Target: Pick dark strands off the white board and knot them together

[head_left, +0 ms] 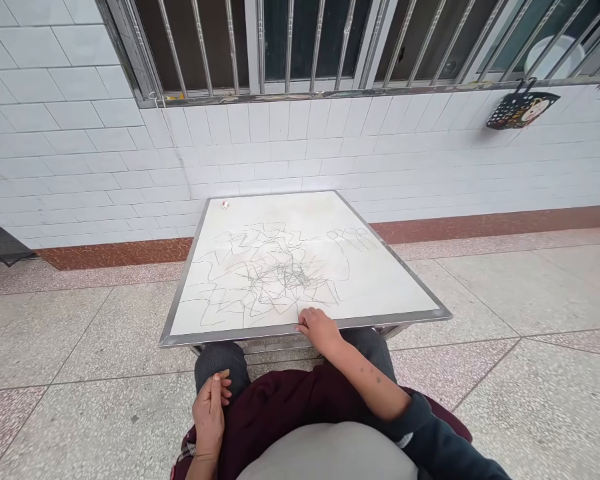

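A white-topped table (395,293) with a grey metal rim stands before me, its surface covered with tangled thin dark lines (285,270). My right hand (320,328) lies on the near edge of the tabletop with curled fingers; whether anything is between them I cannot make out. A dark sleeve is pushed up that forearm. Lower left, beside my knee, my left hand (211,405) is closed, pinching a small flat brown piece (224,373) between thumb and fingers. At the table's far left corner lies a tiny white-and-red object (225,205).
Behind the table rises a white tiled wall (260,143) with a barred window (310,47) above. A dotted black bag (523,110) hangs from the bars at right. Speckled stone floor (105,407) surrounds the table. My knees (220,360) reach its near edge.
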Tool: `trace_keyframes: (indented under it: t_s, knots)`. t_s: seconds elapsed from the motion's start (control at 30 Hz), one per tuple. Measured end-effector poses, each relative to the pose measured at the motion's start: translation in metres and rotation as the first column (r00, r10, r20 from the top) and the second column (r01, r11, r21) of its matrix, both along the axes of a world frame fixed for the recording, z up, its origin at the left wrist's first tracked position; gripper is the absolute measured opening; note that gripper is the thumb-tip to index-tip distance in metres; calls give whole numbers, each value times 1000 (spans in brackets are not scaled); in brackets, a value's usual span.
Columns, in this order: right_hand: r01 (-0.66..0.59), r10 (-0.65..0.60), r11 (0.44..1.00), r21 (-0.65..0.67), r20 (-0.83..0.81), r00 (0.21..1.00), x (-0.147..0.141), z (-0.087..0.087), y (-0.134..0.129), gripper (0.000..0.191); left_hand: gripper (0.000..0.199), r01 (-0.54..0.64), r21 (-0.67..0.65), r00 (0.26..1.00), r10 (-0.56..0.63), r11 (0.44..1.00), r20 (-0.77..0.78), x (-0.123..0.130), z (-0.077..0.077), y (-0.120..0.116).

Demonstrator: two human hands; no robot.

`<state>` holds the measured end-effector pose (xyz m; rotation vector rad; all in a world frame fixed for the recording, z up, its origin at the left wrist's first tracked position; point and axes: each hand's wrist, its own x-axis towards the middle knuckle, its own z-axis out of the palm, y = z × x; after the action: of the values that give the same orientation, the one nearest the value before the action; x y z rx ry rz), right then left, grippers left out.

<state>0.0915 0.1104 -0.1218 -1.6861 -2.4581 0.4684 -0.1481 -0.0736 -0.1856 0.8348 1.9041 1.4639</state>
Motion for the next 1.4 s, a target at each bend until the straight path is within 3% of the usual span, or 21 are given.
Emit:
trace_keyframes:
  t_s: [0.33, 0.53, 0.73, 0.87, 1.0, 1.1, 1.4]
  knots:
    - [-131, 153, 970, 204, -96, 984, 18, -18, -10, 8, 57, -11, 21, 999, 10, 1000, 43, 2, 2, 1]
    - [-108, 200, 937, 332, -257, 946, 32, -18, -17, 7, 55, 5, 48, 990, -12, 999, 137, 11, 17, -2]
    - [-178, 339, 890, 420, -348, 874, 42, -1, -30, 11, 49, 93, 90, 944, -116, 992, 308, 27, 55, 19]
    - [-299, 532, 778, 552, -326, 782, 40, 20, -43, 17, 50, 202, 124, 882, -236, 971, 409, 33, 99, 41]
    - [-354, 614, 709, 609, -288, 735, 38, 34, -51, 15, 50, 314, 195, 760, -369, 929, 535, 41, 136, 52]
    - [-369, 634, 694, 619, -280, 721, 38, 36, -53, 14, 46, 357, 178, 750, -395, 917, 531, 51, 148, 52]
    - [-390, 639, 703, 594, -288, 714, 45, 41, -52, 16, 39, 399, 154, 727, -414, 904, 548, 60, 163, 37]
